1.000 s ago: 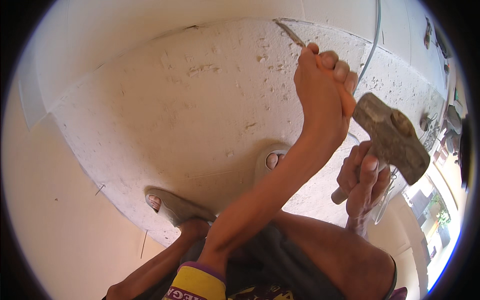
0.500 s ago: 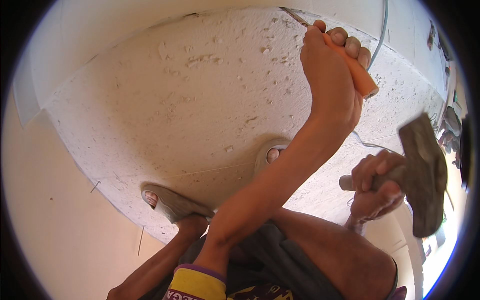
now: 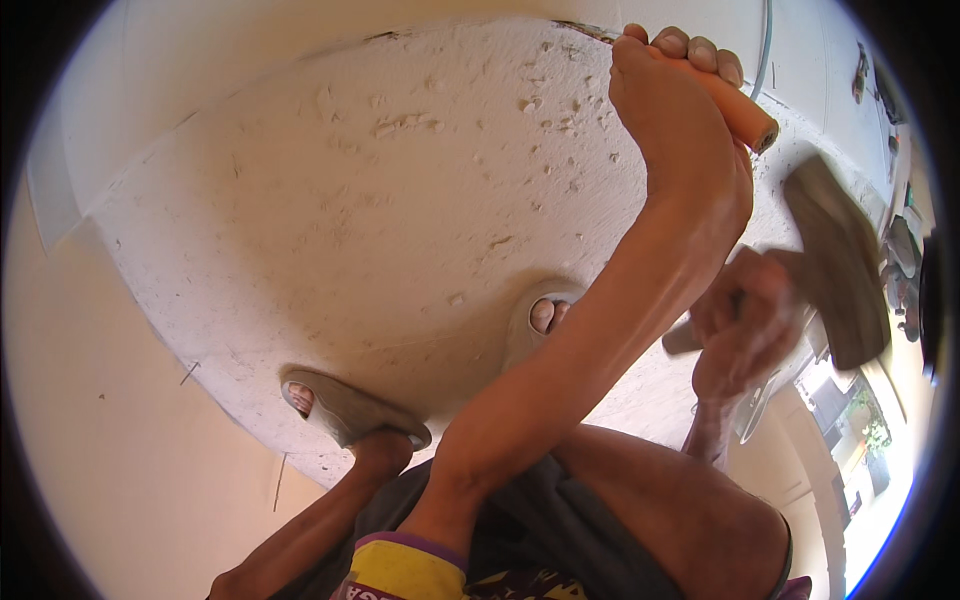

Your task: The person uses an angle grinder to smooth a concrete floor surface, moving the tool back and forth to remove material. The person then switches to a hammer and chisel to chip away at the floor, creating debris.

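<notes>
My left hand [image 3: 680, 100] is wrapped round the orange handle of a chisel [image 3: 748, 115], up at the far edge of the dusty surface. Its dark blade points away to the left, mostly hidden by my fingers, and the tip lies along the seam with the wall. To the right and nearer me, my right hand [image 3: 745, 310] is closed on the short handle of a hammer [image 3: 840, 265]. Motion smears the hammer and that hand. The heavy head stands below and to the right of the chisel's butt end, apart from it.
Chips and crumbs are scattered over the pale rough floor [image 3: 330, 230]. My feet in grey slip-on shoes [image 3: 350, 405] rest on it. A thin cable [image 3: 766, 50] runs down the far wall [image 3: 300, 20]. Assorted dark objects [image 3: 900, 260] lie at the right edge, beside a bright opening.
My left hand and the chisel have shifted slightly right, the handle's butt moving farther away. The hammer in my right hand has risen toward the chisel.
</notes>
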`<state>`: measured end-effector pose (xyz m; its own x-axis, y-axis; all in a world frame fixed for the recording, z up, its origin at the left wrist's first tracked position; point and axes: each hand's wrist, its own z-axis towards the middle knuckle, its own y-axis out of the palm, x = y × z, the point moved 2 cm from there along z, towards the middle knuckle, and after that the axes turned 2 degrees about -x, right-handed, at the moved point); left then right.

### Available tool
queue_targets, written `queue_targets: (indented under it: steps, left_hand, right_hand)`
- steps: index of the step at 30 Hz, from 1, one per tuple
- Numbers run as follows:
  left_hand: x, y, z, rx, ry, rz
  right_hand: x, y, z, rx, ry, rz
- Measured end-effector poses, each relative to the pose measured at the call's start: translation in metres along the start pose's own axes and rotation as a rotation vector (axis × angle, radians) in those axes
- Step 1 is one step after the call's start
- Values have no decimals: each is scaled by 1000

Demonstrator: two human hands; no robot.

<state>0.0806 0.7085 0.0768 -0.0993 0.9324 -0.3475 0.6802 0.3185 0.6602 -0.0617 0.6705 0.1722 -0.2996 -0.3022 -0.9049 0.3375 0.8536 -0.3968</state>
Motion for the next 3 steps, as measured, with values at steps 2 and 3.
queue_targets:
  steps: [2, 3]
  left_hand:
    - [2, -2, 3, -2, 4, 8]
    - [2, 0, 1, -4, -12, 22]
  right_hand:
    - [-3, -2, 9, -130, 233, 30]
    - [-1, -2, 8, -130, 232, 35]
